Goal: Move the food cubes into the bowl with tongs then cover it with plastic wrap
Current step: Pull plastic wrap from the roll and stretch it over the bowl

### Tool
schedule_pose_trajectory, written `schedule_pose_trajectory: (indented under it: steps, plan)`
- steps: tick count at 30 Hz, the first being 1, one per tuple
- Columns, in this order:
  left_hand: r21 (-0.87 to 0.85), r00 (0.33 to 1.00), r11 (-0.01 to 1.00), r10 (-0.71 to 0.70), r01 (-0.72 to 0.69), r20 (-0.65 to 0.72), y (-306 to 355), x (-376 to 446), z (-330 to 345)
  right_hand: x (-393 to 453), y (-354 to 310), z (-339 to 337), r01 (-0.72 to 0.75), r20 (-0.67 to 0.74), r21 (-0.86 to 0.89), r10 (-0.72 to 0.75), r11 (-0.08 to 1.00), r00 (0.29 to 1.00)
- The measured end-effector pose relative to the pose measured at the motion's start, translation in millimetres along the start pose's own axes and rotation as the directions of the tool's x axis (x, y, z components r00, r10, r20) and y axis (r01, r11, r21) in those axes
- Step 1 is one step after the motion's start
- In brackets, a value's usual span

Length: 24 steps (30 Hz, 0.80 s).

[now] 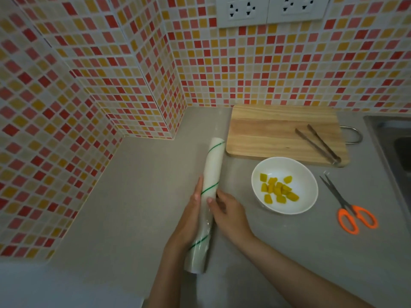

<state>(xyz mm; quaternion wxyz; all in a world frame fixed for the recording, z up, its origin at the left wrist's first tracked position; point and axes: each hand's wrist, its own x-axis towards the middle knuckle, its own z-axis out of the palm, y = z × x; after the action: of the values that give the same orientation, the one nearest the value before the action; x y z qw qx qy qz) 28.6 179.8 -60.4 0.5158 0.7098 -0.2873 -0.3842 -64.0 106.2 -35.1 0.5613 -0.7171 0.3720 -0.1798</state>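
Observation:
A white bowl (307, 178) stands on the grey counter and holds several yellow food cubes (278, 191). Left of it lies a long roll of plastic wrap (212, 167), white with green stripes. My left hand (191, 214) cups the roll from its left side. My right hand (229, 210) presses on the roll from the right, its thumb on top, fingers near the loose edge of film. Metal tongs (318, 143) lie shut on the wooden cutting board (266, 132) behind the bowl.
Orange-handled scissors (349, 207) lie right of the bowl. A sink (395, 147) sits at the far right edge. Tiled walls form a corner at left and back, with sockets (269, 10) above.

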Motion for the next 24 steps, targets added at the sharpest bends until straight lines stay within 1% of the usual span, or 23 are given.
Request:
schedule_pose_trajectory:
  steps: [1, 2, 4, 6, 8, 12, 16, 21, 24]
  plan:
    - [-0.091, 0.997, 0.993, 0.066, -0.069, -0.039, 3, -1, 4, 1, -5, -3, 0.022, -0.028, 0.043, -0.021, 0.999, 0.999]
    - [-0.130, 0.989, 0.983, 0.119, -0.130, -0.089, 7, -2, 7, 3, -9, -6, 0.053, -0.066, 0.078, -0.048, 0.996, 0.997]
    - [-0.154, 0.967, 0.965, 0.183, -0.211, -0.179, 15, -3, 14, 7, -16, -12, 0.097, -0.163, 0.131, -0.075, 0.987, 0.984]
    - [-0.158, 0.950, 0.956, 0.208, -0.248, -0.233, 25, -2, 19, 12, -22, -18, 0.064, -0.229, 0.221, -0.012, 0.973, 0.973]
    - [-0.155, 0.942, 0.949, 0.232, -0.273, -0.243, 35, 0, 22, 16, -27, -24, 0.032, -0.263, 0.314, 0.055, 0.949, 0.963]
    - [-0.168, 0.938, 0.933, 0.283, -0.317, -0.199, 52, 3, 32, 17, -33, -41, 0.055, -0.352, 0.326, 0.067, 0.944, 0.934]
    - [-0.183, 0.942, 0.927, 0.305, -0.327, -0.137, 59, 6, 44, 21, -31, -62, 0.024, -0.356, 0.347, 0.108, 0.938, 0.928]
    - [-0.194, 0.935, 0.916, 0.328, -0.350, -0.137, 62, 8, 50, 22, -29, -71, -0.024, -0.282, 0.348, 0.129, 0.937, 0.951]
    - [-0.209, 0.927, 0.905, 0.345, -0.370, -0.144, 61, 10, 57, 17, -26, -77, -0.030, -0.264, 0.400, 0.147, 0.916, 0.953]
